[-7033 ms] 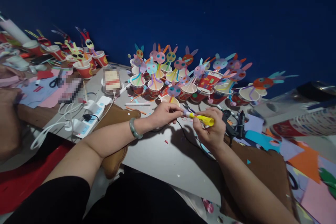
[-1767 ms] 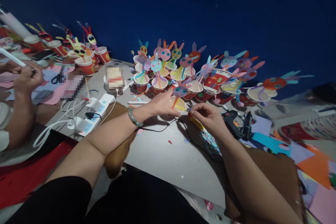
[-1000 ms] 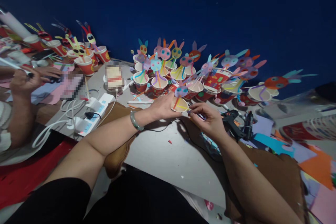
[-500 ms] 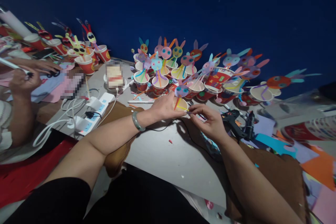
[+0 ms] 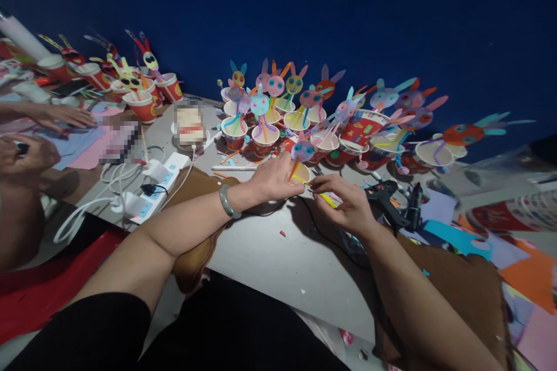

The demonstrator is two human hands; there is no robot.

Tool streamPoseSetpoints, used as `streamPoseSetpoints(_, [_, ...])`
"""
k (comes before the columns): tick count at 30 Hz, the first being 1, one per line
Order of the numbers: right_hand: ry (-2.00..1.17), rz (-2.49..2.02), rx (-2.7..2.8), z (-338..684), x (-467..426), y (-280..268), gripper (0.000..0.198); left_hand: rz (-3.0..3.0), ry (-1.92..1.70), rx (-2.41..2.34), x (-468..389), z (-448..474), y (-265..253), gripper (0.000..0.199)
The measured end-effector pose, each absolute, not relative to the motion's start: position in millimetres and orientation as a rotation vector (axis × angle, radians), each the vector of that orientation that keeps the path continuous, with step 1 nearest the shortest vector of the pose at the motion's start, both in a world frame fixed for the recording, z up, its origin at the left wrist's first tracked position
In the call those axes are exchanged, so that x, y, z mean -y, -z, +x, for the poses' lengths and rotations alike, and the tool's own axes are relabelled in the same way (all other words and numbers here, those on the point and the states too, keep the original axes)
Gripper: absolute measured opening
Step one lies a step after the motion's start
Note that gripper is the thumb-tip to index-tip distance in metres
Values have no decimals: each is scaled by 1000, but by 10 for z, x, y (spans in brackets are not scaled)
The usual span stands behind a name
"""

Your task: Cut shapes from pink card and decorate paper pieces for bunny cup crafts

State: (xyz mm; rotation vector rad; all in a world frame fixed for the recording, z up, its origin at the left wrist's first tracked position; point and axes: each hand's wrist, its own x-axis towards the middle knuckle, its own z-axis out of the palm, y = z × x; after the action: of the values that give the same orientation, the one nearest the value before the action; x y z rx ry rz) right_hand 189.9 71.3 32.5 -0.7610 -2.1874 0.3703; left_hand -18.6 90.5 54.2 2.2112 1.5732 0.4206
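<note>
My left hand (image 5: 274,178) is closed around a paper cup (image 5: 301,173), tilted with its pale inside showing. A purple paper rabbit head (image 5: 303,151) with blue eyes sticks up at the cup's rim, and orange and yellow strips lie inside. Just right of the cup, my right hand (image 5: 342,200) has its fingers curled towards the thumb. Between them shows a yellow paper strip (image 5: 328,199); the fingers partly hide it. Behind my hands stand several finished-looking cups with paper rabbits, among them one with a light blue head (image 5: 260,105).
A black glue gun (image 5: 385,203) and a black marker (image 5: 416,206) lie right of my right hand, near coloured paper (image 5: 456,239). A power strip (image 5: 161,185) with white cables lies at left. Another person's hands (image 5: 30,153) are at the far left.
My right fingers have drawn slightly back from the cup rim, and the yellow strip now shows between them. My left hand still holds the cup. The other person's hands have shifted at far left.
</note>
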Motion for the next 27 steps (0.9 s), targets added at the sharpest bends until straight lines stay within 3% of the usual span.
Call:
streamPoseSetpoints(6, [-317, -745, 2217, 1891, -705, -320, 14, 2218, -416, -1554, -871, -172, -558, 39])
streamPoseSetpoints(15, [-371, -718, 2206, 1894, -703, -331, 17, 2342, -517, -1506, -893, -166, -374, 50])
streamPoseSetpoints(27, [-422, -767, 2187, 1883, -699, -339, 16, 2398, -493, -1449, -888, -152, -361, 36])
